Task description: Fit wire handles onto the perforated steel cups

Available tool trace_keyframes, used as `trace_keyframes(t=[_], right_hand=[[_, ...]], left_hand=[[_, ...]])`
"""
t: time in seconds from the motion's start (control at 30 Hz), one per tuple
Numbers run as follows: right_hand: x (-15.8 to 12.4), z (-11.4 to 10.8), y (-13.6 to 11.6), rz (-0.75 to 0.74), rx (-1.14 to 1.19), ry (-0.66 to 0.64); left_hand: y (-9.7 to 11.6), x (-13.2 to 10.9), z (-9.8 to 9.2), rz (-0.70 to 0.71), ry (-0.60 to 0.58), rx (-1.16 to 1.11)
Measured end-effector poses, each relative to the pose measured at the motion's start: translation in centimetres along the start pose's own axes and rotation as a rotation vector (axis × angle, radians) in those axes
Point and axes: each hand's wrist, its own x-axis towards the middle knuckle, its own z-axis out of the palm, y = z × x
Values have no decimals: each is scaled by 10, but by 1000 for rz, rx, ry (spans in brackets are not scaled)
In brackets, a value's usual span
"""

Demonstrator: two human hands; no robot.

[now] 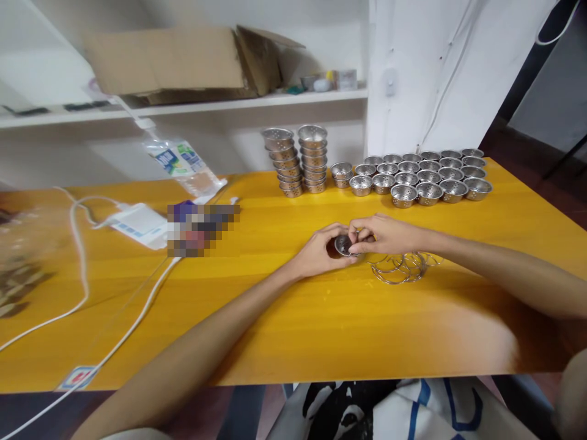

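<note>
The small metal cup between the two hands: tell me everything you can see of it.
The small metal cup is a shiny, steel-looking round bowl, like the perforated cups lined up farther back. It is held low over the yellow table, mouth tilted toward the camera, inside dark. The left hand wraps it from the left; the right hand pinches its right rim with the fingertips. Fingers hide most of its wall. Wire rings lie just to its right.

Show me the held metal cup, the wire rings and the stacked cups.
held metal cup [343, 244]: head view, its inner bowl.
wire rings [398, 270]: head view, middle of the pile.
stacked cups [313, 160]: head view, middle of right stack.
</note>
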Motion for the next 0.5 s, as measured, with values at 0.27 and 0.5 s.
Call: trace_keyframes(t=[0.27, 0.5], right_hand=[[-2, 6, -3, -41, -184, -9], [0, 8, 1, -13, -82, 23]], left_hand=[[3, 0, 1, -7, -12, -8], [2, 0, 0, 8, -22, -17]])
